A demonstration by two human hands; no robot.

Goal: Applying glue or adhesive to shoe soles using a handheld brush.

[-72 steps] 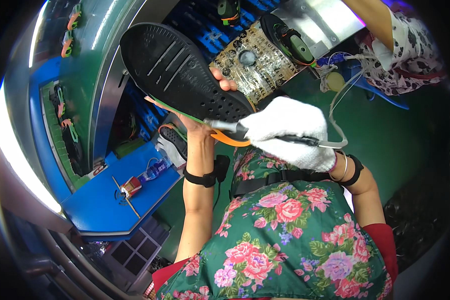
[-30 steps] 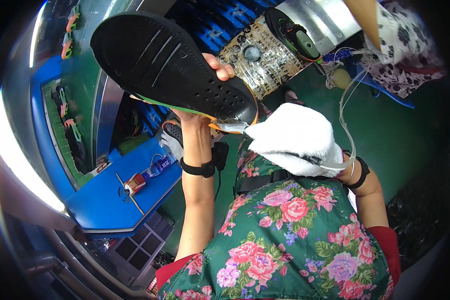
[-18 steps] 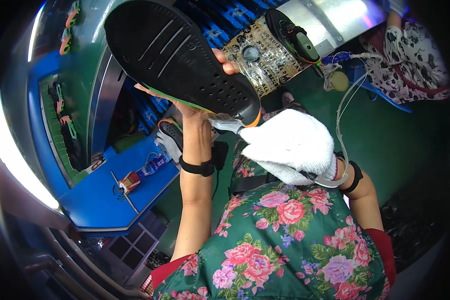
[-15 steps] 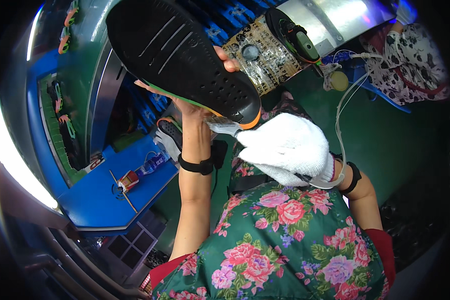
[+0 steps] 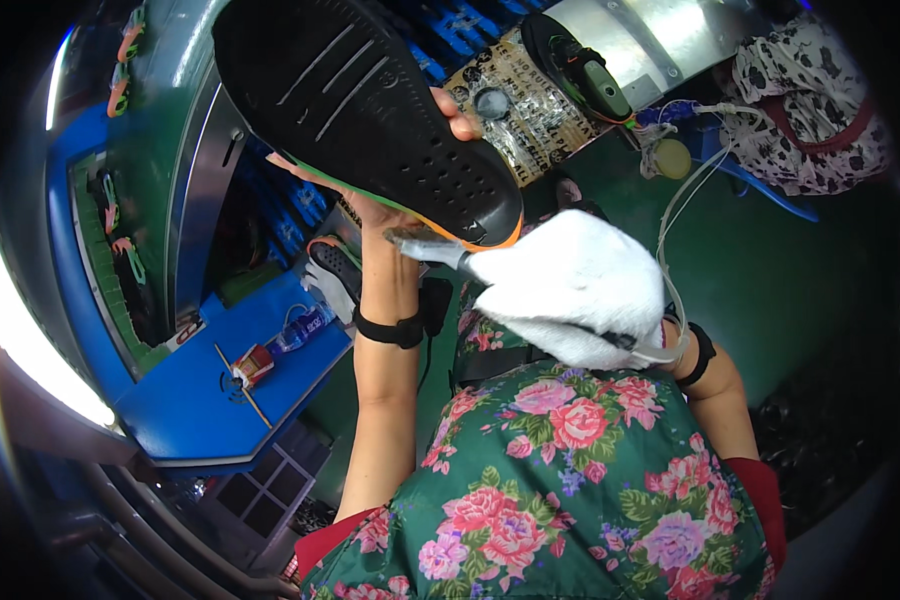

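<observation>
My left hand (image 5: 375,208) is closed around a large black shoe (image 5: 345,100) from below and behind. Its underside, with several slits and small holes, faces me; an orange and green edge shows along it. Two fingertips curl over the shoe's right side. My right hand (image 5: 575,290), in a white knit glove, is closed on a flat brush (image 5: 430,247). The brush points left, with its bristles just below the shoe's orange end, close to my left wrist. I cannot tell whether the bristles touch the shoe.
Another black shoe (image 5: 582,75) sits on a tape-wrapped cardboard surface (image 5: 545,125) with a small round cup (image 5: 492,103). At left, a blue table (image 5: 185,400) holds a bottle (image 5: 305,328), a red packet (image 5: 252,366) and a stick. Shoes ride the green conveyor (image 5: 100,250).
The brush and my gloved right hand have shifted slightly left and up along the shoe's lower edge. My left hand keeps the shoe in nearly the same place.
</observation>
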